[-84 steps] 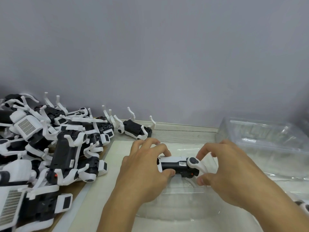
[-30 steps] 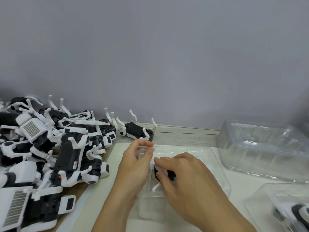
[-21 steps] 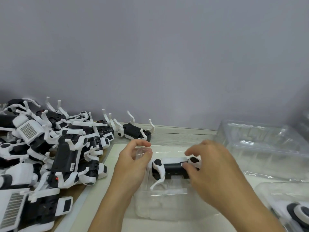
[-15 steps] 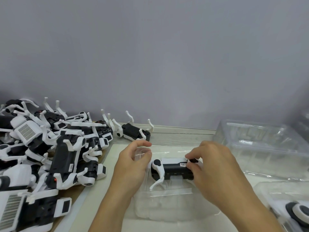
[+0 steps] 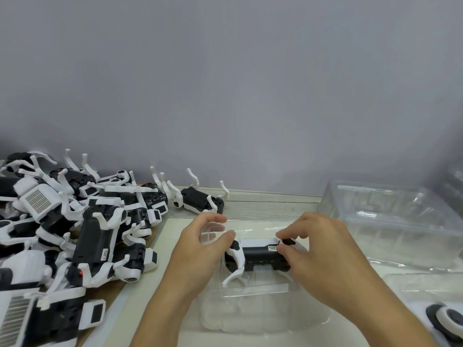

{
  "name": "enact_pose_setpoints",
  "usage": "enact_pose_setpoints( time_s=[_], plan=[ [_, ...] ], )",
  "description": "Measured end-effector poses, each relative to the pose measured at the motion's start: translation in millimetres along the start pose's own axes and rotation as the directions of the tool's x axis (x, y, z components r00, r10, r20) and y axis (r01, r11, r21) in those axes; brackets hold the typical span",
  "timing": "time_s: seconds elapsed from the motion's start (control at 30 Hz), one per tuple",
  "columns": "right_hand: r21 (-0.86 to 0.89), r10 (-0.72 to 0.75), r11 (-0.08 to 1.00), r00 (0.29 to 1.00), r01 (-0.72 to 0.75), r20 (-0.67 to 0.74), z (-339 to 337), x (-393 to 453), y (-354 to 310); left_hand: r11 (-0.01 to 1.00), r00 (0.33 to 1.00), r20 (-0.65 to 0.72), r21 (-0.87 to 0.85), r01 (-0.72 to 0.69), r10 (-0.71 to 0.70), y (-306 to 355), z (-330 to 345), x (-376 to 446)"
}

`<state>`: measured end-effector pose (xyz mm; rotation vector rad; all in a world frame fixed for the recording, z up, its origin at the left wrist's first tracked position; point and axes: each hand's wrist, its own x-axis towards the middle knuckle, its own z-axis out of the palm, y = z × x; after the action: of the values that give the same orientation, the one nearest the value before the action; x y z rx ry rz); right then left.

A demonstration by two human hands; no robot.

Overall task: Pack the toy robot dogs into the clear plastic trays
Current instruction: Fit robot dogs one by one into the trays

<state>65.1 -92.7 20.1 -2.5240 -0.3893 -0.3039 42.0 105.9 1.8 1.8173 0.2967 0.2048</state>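
A black-and-white toy robot dog (image 5: 255,256) lies on its side in a clear plastic tray (image 5: 263,314) in front of me. My right hand (image 5: 323,256) pinches the dog's right end, thumb below and fingers on the black joint above. My left hand (image 5: 198,249) grips the tray's left rim between thumb and fingers, next to the dog's white front leg. A heap of several more robot dogs (image 5: 75,229) covers the table's left side. One lone dog (image 5: 198,199) lies by the wall.
A stack of empty clear trays (image 5: 390,221) stands at the right against the wall. Another clear tray with a packed dog (image 5: 443,319) shows at the bottom right corner. A pale mat (image 5: 160,249) lies under the work area.
My right hand has slid from over the dog's left end to its right end and now pinches it there. The dog lies uncovered in the tray. My left hand keeps its hold on the rim.
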Motion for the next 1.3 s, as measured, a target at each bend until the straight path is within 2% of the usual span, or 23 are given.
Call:
enact_pose_setpoints(
  time_s=[0.1,0.17,0.23,0.3,0.37,0.43,0.53,0.6,0.8,0.97,1.13,1.23,1.3],
  plan=[
    [0.080,-0.006,0.997,1.000,0.006,-0.001,1.1,1.0,1.5,0.997,0.999,0.017,0.071,-0.029,0.028,2.0,-0.9,-0.1],
    [0.112,-0.005,0.994,1.000,0.006,-0.010,1.7,1.3,2.3,0.975,0.992,-0.007,0.183,-0.126,0.130,6.3,-2.1,-1.8],
    [0.130,0.021,0.991,1.000,-0.021,-0.004,1.9,1.2,3.6,0.893,0.950,0.000,0.342,-0.293,0.312,13.6,-3.0,-3.9],
    [0.156,0.046,0.987,0.999,-0.048,0.018,2.5,1.1,4.6,0.784,0.898,0.092,0.455,-0.423,0.431,22.2,0.0,-7.5],
    [0.170,0.050,0.984,0.998,-0.055,0.036,4.5,0.9,5.3,0.730,0.883,0.226,0.499,-0.467,0.411,27.1,5.3,-13.1],
    [0.171,0.047,0.984,0.998,-0.054,0.042,6.8,1.1,5.6,0.705,0.890,0.337,0.548,-0.451,0.307,27.5,9.4,-18.0],
    [0.180,0.048,0.982,0.998,-0.056,0.047,8.4,1.5,5.7,0.676,0.895,0.413,0.613,-0.409,0.167,29.5,10.5,-22.5],
    [0.190,0.048,0.980,0.998,-0.057,0.048,8.9,1.6,5.7,0.649,0.894,0.431,0.645,-0.403,0.127,30.7,11.0,-23.9],
    [0.244,0.047,0.969,0.999,-0.046,0.002,6.9,2.9,5.3,0.602,0.910,0.379,0.691,-0.400,0.170,29.1,14.6,-25.9],
    [0.327,0.075,0.945,0.988,-0.028,-0.132,1.5,5.1,2.1,0.526,0.958,0.228,0.801,-0.287,0.176,29.4,-2.2,-18.6],
    [0.371,0.099,0.929,0.975,-0.020,-0.196,-1.3,5.4,-1.0,0.605,0.935,0.307,0.715,-0.350,0.178,35.6,3.4,-22.6],
    [0.381,0.107,0.924,0.972,-0.021,-0.207,-2.3,5.4,-1.6,0.539,0.929,0.277,0.757,-0.368,0.245,38.0,1.9,-22.4],
    [0.387,0.096,0.922,0.974,-0.010,-0.205,-2.2,5.6,-1.9,0.542,0.915,0.288,0.739,-0.399,0.281,39.5,3.7,-23.0]
  ],
)
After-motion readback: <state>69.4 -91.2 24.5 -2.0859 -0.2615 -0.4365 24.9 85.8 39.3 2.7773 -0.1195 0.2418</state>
